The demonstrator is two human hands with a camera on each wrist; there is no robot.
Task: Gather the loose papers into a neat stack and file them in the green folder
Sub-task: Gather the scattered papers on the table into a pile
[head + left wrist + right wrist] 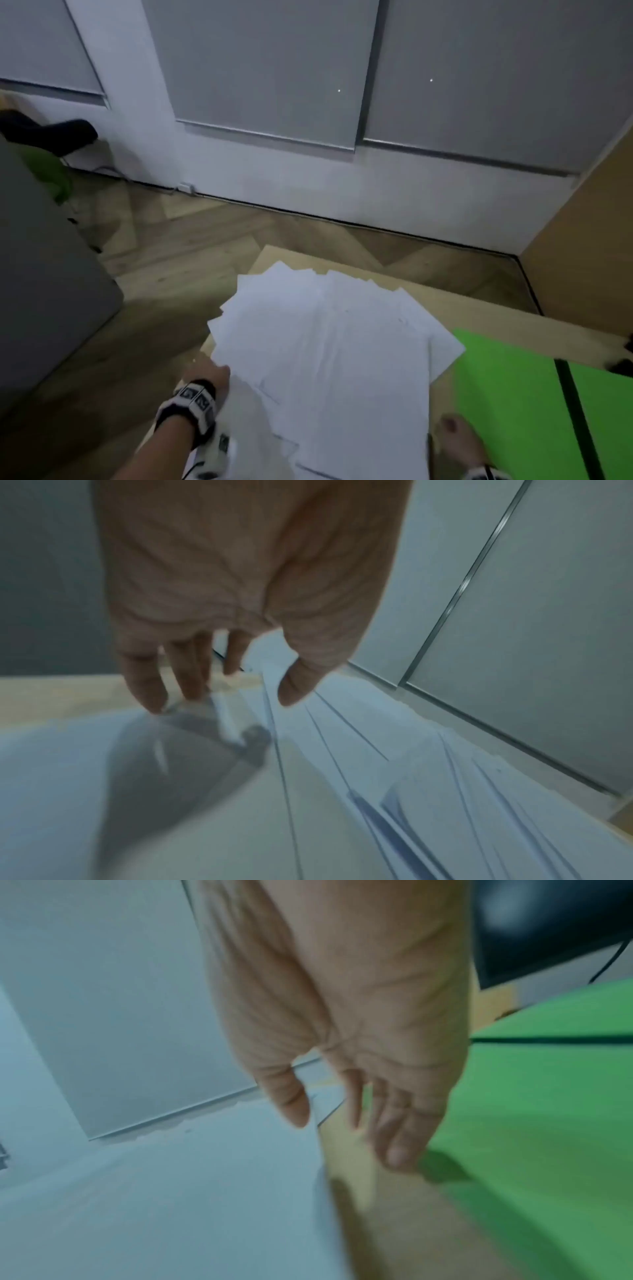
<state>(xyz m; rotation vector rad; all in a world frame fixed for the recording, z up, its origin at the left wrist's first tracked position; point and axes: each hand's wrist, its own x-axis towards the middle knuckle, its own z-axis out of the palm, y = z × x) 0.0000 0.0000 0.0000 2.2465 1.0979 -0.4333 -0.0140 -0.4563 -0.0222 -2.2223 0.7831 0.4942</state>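
Several white papers (325,342) lie fanned across the pale wooden table (479,308). My left hand (209,377) is at their left edge. In the left wrist view its thumb (294,688) lies on top of the sheets (377,804), its fingers (154,691) reach down on the other side, and the edges run up between them. The green folder (507,394) lies open and flat at the right, a black strip down its middle. My right hand (455,435) hovers with straight fingers (394,1150) over the bare table strip (377,1218) between the papers (171,1191) and the folder (548,1123), holding nothing.
A grey cabinet (51,291) stands left of the table, with wooden floor (205,240) beyond. A wooden panel (582,222) rises at the right. A dark object (620,363) sits at the table's right edge by the folder.
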